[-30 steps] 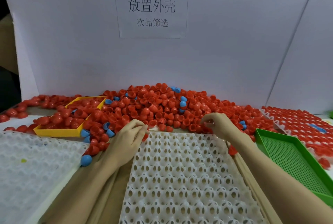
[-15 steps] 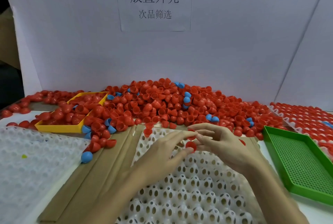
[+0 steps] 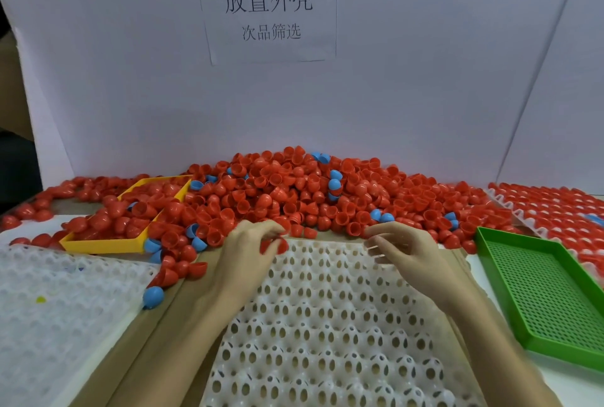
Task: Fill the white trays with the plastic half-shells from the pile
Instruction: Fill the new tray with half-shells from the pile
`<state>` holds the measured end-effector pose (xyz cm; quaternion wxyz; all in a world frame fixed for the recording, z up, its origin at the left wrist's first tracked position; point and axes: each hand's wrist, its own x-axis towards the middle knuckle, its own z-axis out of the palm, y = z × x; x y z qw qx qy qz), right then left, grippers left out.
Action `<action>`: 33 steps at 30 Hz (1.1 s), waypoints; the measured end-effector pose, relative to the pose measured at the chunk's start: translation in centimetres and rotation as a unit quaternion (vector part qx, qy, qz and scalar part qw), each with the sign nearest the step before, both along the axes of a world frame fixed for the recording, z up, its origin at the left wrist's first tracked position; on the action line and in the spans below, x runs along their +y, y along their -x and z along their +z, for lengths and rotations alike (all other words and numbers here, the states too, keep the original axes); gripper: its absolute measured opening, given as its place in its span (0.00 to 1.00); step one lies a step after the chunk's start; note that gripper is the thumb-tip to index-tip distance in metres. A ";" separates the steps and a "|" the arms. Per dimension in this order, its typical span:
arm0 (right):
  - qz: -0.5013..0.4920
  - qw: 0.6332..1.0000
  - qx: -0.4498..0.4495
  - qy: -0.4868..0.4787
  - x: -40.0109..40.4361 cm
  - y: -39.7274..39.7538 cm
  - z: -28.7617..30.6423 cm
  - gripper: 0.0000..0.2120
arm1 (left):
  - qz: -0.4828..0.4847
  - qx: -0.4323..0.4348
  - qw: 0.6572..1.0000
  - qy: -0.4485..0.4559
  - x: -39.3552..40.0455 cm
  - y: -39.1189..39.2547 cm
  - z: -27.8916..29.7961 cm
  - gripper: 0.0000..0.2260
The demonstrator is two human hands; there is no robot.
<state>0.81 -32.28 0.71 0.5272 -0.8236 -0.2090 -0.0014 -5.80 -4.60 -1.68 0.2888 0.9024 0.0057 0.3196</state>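
Spanning the far side of the table [image 3: 108, 351], the pile [image 3: 294, 197] of red and blue half-shells lay directly beyond both hands, its near edge touching the far rim of the white tray [image 3: 327, 325] in the middle. That tray showed no shell seated in its visible cups; it ran lengthwise away from the person, toward the pile. A second white tray [image 3: 58, 308] lay to the left. The left hand [image 3: 251, 253] was over the tray's far left corner, fingers curled round a red half-shell [image 3: 274, 247] just above the first row. The right hand [image 3: 405, 249] hung alongside, fingers loosely curled, nothing visibly held, equally near the pile. Judged: the left hand's shell seats next.
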 end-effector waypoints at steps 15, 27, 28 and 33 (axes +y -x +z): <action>-0.092 0.956 -0.088 0.264 -0.9 0.6 0.1 0.12 | 0.010 0.014 0.994 -0.109 1.6 -1.8 -1.5 0.08; -0.141 0.941 -0.085 0.297 -2.7 -1.5 -2.0 0.16 | -0.077 0.071 0.991 -0.081 2.6 -1.2 -2.5 0.15; -0.145 0.935 -0.088 0.312 -2.7 -1.7 -2.3 0.16 | -0.079 0.078 0.991 -0.073 2.6 -1.1 -2.6 0.16; -0.138 0.941 -0.101 0.292 -2.2 -1.7 -2.7 0.19 | -0.093 0.091 0.991 -0.024 2.5 -0.7 -2.4 0.19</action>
